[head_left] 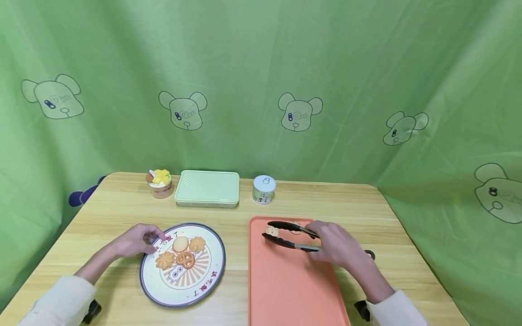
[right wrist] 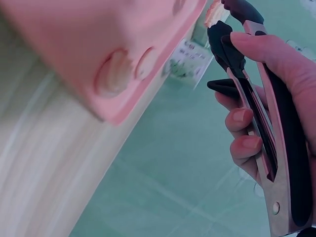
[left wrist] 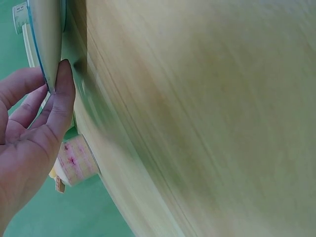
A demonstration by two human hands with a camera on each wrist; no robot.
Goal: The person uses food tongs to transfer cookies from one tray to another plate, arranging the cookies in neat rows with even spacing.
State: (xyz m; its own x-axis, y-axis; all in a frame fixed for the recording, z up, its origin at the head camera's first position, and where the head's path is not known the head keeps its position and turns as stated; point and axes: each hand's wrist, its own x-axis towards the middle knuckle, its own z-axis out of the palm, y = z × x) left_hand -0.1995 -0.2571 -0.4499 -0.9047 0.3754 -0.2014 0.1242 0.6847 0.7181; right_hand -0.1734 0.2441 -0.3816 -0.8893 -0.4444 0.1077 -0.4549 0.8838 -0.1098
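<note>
In the head view my left hand pinches the left rim of a round white plate with a blue edge. The left wrist view shows thumb and fingers on either side of the plate's edge. Several cookies lie on the plate, among them a pretzel-shaped cookie and a round cookie. My right hand grips black and steel tongs above a coral tray. A pale swirled cookie sits between the tong tips. Other cookies lie on the tray, partly hidden in the head view.
Along the back of the wooden table stand a dessert cup, a pale green lidded box and a small can. A green curtain hangs behind the table and down both sides.
</note>
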